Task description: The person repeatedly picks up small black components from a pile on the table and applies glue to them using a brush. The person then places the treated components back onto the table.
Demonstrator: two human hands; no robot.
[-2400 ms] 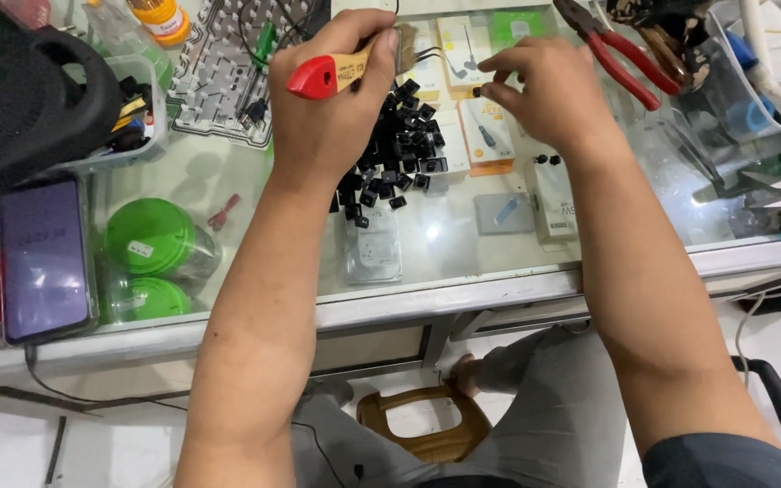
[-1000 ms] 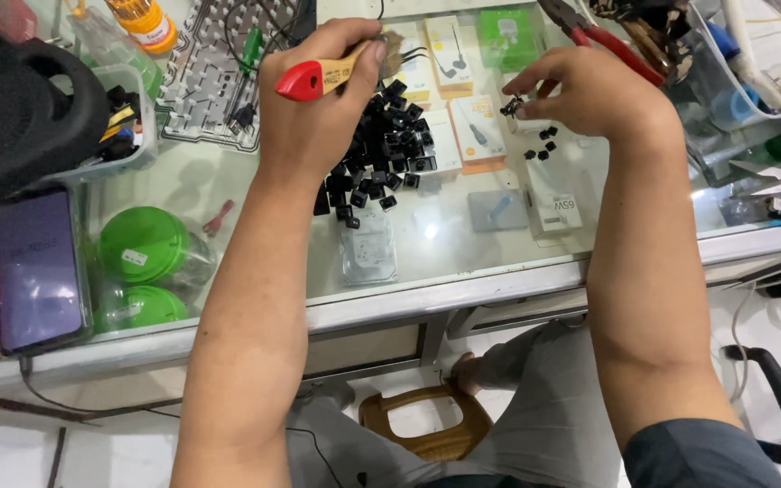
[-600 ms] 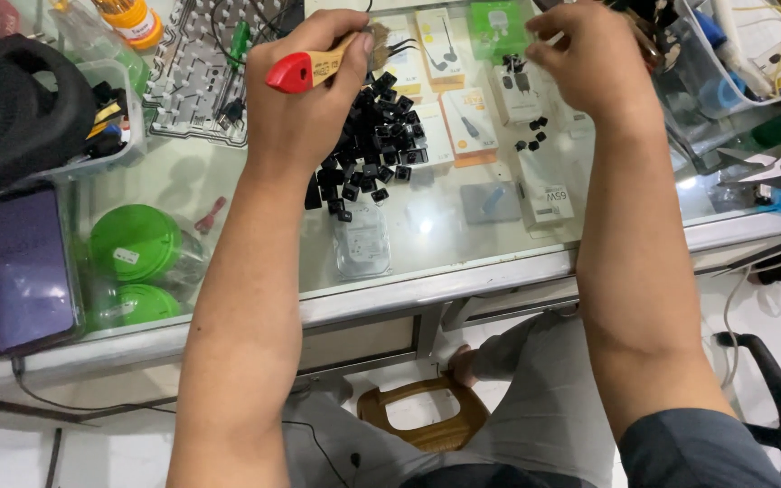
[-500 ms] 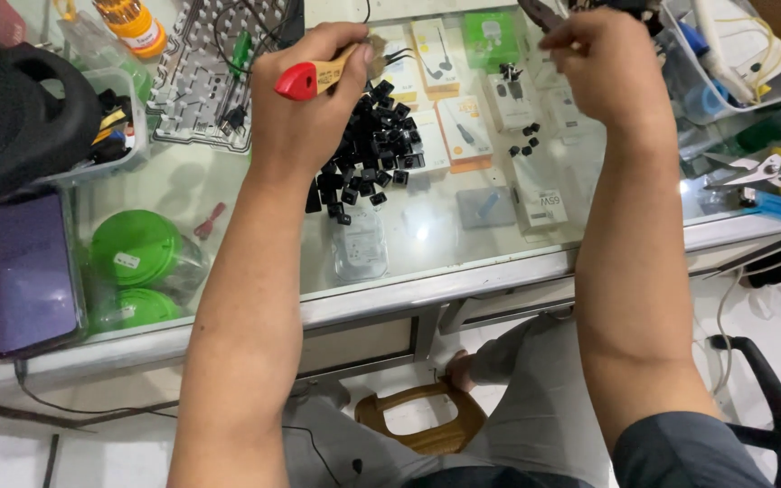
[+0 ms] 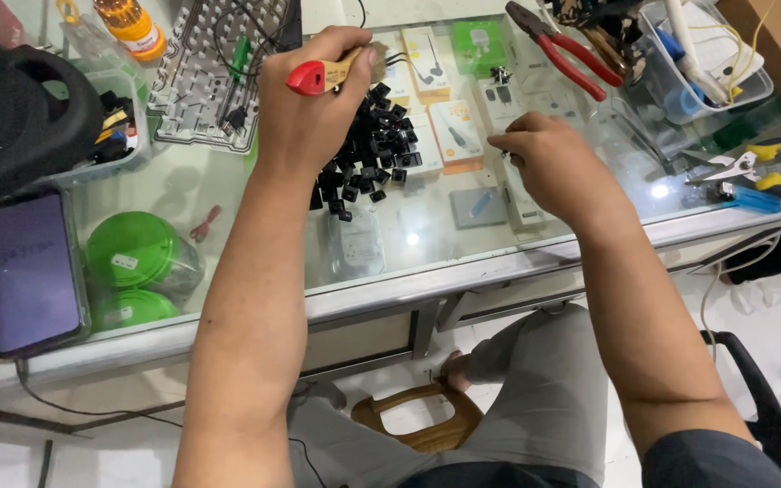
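Head view: the left hand (image 5: 309,108) is clenched around a red-handled tool (image 5: 323,74), held above a pile of small black keycaps (image 5: 368,149) on the glass counter (image 5: 255,208). The right hand (image 5: 553,167), fingers curled down to the glass just right of the pile, seems to pinch something small; what it holds cannot be told. Red pliers (image 5: 567,50) lie beyond it.

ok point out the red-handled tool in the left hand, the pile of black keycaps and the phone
red-handled tool (image 5: 316,75), head view, on its red handle end
pile of black keycaps (image 5: 374,145), head view, middle of the heap
phone (image 5: 29,271), head view, centre of its screen
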